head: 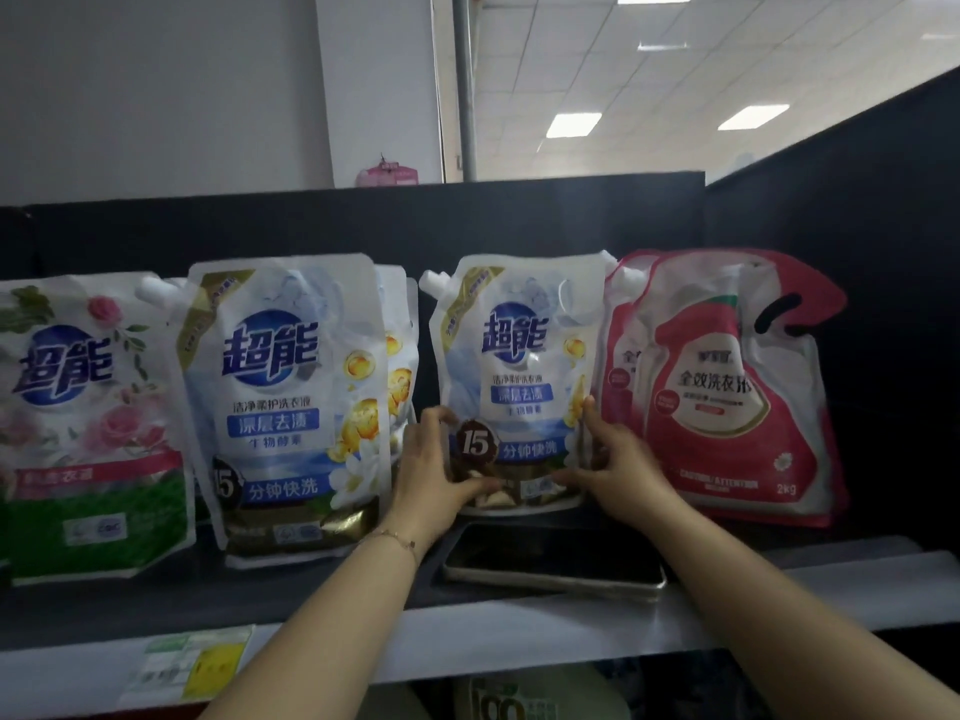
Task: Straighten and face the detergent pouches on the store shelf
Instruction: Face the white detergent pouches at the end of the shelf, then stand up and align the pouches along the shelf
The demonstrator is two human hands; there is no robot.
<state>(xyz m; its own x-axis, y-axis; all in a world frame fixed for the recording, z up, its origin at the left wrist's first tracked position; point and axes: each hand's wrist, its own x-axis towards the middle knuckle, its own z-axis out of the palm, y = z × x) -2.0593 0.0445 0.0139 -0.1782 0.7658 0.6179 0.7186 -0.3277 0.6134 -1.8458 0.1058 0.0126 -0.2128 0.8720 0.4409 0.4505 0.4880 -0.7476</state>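
Curled fingers (pixel 427 433) of the left hand (pixel 436 478) and right hand (pixel 621 472) are gripping the lower sides of an upright white-and-blue plastic detergent pouch (pixel 519 366). It is standing on the dark store shelf (pixel 311 584) between a matching blue-and-white pouch (pixel 291 407) and a red-and-white pouch (pixel 727 402), just behind a flat black phone (pixel 556 561).

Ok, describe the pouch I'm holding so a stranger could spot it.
On the black-backed shelf, look just left of the red pouch. It is the white-and-blue pouch; unlike its twin further left, the left hand and right hand grip its base and a dark phone lies in front.
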